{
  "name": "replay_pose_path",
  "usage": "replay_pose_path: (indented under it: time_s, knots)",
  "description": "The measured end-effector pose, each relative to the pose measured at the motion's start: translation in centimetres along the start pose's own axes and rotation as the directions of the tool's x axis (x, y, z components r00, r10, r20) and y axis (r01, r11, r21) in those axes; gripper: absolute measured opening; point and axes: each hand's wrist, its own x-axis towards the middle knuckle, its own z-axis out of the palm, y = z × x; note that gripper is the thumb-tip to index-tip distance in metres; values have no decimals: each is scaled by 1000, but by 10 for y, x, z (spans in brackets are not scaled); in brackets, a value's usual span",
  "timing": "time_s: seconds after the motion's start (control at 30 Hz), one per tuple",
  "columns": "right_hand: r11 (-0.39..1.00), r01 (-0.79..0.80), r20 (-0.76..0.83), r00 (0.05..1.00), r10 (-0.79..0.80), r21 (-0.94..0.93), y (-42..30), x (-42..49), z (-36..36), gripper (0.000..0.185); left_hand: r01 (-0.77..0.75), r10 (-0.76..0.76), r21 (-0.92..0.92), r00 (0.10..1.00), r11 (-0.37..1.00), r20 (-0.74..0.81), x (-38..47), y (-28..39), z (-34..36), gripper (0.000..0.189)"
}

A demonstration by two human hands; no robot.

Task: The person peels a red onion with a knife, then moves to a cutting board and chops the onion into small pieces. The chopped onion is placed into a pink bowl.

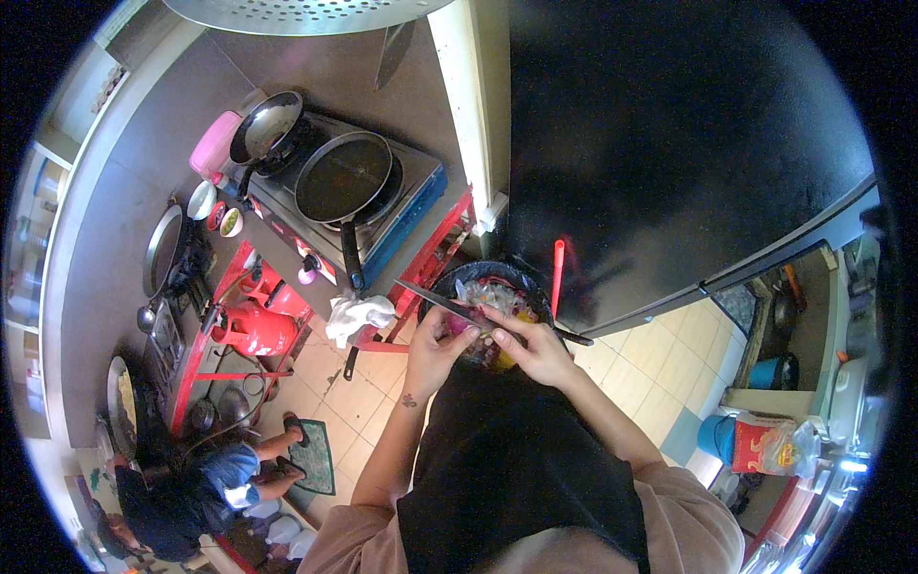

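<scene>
In front of my body, my left hand (435, 339) holds a small purple piece, apparently a red onion (457, 324). My right hand (534, 348) grips a kitchen knife (437, 298), whose blade points to the upper left across the onion. Its dark handle end (579, 339) sticks out past the right hand. The thumbs of both hands meet near the blade. Directly beneath is a trash bin lined with a black bag (466, 274), holding clear plastic (495, 295) and other scraps. The hands hide part of its contents.
To the left stands a gas stove (423, 194) with a frying pan (344, 177) and a wok (267, 128). A white cloth (358, 318) hangs at the table corner. Red gas cylinders (254, 330) sit below. Another person (179, 502) stands at lower left. A red stick-like handle (558, 276) rises beside the bin.
</scene>
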Motion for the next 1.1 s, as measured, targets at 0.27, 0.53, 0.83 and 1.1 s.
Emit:
replay_pose_path:
  time_s: [0.27,0.53,0.83,1.1]
  knots:
    - [986,42,-24,999,-39,163,13,8,5,51,-27,27,4,1000,1000,15,-1,-5,-3,45]
    - [896,-289,100,957,271,338,17,8,-3,53,-82,90,-142,995,986,51,3,-13,-9,44]
    - [999,-12,1,1000,12,-52,-11,-1,-2,48,0,8,-134,998,991,62,3,-11,-10,42]
    - [912,-252,70,968,243,325,11,9,3,52,-34,44,-175,998,984,52,2,-11,-6,44]
